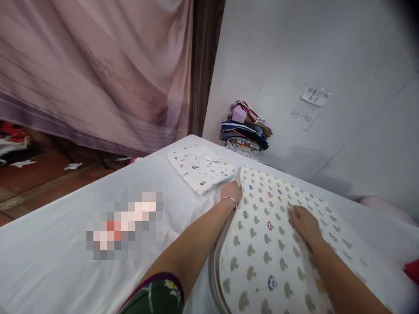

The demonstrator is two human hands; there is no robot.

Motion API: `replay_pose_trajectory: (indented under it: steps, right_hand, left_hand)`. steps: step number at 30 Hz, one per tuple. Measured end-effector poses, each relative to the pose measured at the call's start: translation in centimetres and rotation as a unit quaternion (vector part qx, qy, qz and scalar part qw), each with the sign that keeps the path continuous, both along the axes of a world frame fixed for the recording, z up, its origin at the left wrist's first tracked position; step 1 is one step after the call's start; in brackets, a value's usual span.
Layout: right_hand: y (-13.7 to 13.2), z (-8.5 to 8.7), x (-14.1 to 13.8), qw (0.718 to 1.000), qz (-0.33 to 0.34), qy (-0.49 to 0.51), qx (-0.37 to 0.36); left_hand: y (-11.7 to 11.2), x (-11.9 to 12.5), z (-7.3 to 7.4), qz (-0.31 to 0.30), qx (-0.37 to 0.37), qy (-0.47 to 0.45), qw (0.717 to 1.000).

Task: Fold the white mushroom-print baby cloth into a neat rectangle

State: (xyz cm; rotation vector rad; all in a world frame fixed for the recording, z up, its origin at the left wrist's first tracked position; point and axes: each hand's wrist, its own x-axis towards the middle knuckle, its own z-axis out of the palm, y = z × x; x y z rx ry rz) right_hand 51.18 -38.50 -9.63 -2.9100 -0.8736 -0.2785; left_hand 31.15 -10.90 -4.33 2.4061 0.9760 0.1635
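A white cloth printed with grey and coloured mushrooms [271, 244] lies spread on the white table [59, 261] in front of me. My left hand [231, 190] pinches its far left corner, fingers closed on the fabric, a thin bracelet on the wrist. My right hand [303, 222] rests flat on the middle of the cloth, fingers stretched out. Just beyond my left hand lies a folded white cloth with small prints [201, 168].
A stack of folded colourful fabrics [245, 128] stands against the white wall at the table's far corner. Two paper notes [309, 107] are stuck on the wall. A pink curtain [98, 69] hangs at left above a reddish floor. A red item [413, 270] shows at the right edge.
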Motion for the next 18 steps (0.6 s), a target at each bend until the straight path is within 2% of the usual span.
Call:
replay_pose_trajectory:
  steps: [3, 7, 14, 18]
  right_hand:
    - [-1.5, 0.5, -0.4, 1.000, -0.022, 0.005, 0.017]
    - [-1.7, 1.2, -1.4, 0.999, -0.016, 0.018, 0.036]
    - [-1.2, 1.1, -1.9, 0.999, -0.012, 0.017, 0.040]
    - [-1.4, 0.5, -1.7, 0.999, -0.011, 0.003, 0.046]
  left_hand:
    - [0.3, -0.2, -0.5, 0.001, 0.010, 0.002, 1.000]
    - [0.8, 0.7, -1.0, -0.007, 0.009, 0.014, 1.000]
    - [1.8, 4.6, 0.3, 0.009, 0.007, 0.033, 0.999]
    - [2.4, 5.8, 0.7, 0.029, 0.015, 0.031, 0.999]
